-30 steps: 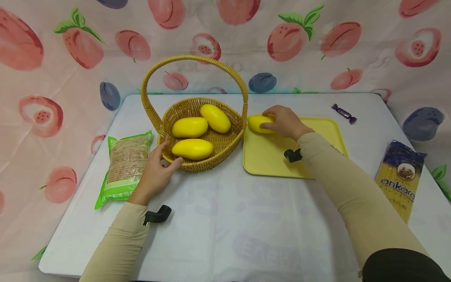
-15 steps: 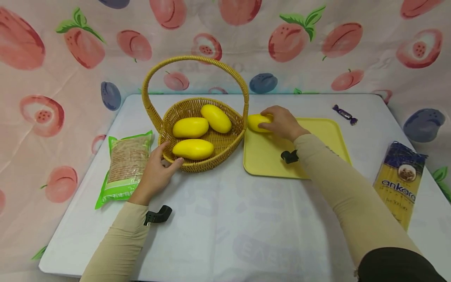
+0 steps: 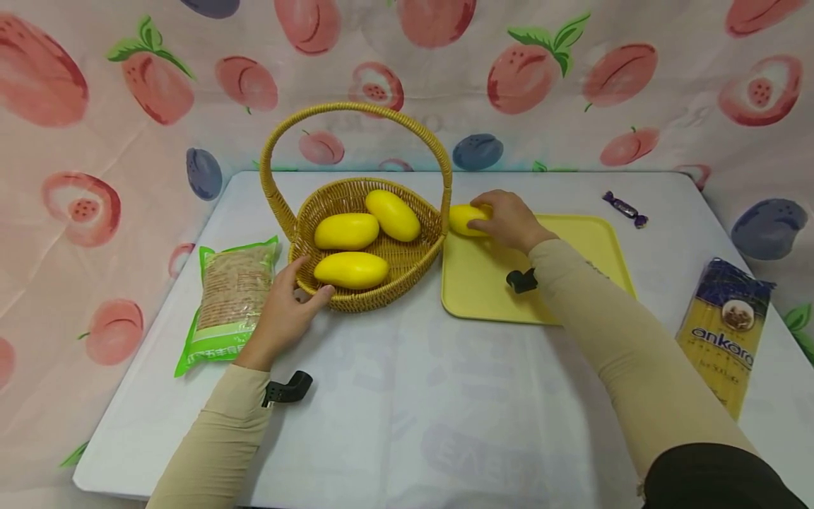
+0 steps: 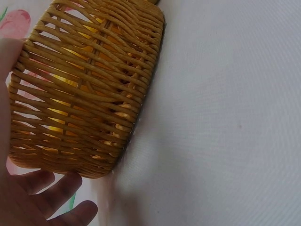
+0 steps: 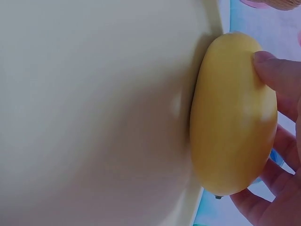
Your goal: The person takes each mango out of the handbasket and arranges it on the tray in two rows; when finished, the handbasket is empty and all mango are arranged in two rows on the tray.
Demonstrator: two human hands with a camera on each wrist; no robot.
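Observation:
A wicker basket (image 3: 362,302) with a tall arched handle holds three yellow mangoes, the nearest mango (image 3: 351,270) lying along its front side. My left hand (image 3: 286,317) grips the basket's front left corner, thumb at the front rim and fingers round the left; the left wrist view shows fingertips (image 4: 70,181) against the weave. At the far left corner of a yellow tray (image 3: 483,300), my right hand (image 3: 511,220) holds another mango (image 5: 233,115) between thumb and fingers. This mango, with a small dark stem end, lies by the tray's edge beside the basket. Fingers hide its right end.
A green-edged bag (image 3: 235,293) of tan contents lies left of the basket. Toward the far right lies a wrapped candy (image 3: 625,209), with a pack of pasta (image 3: 725,332) nearer the right edge. A printed fruit cloth (image 3: 407,71) hangs behind the white table (image 3: 407,424).
My right hand and forearm have shifted very slightly left, still with the mango. The left hand stays at the basket. The head view has drifted a little.

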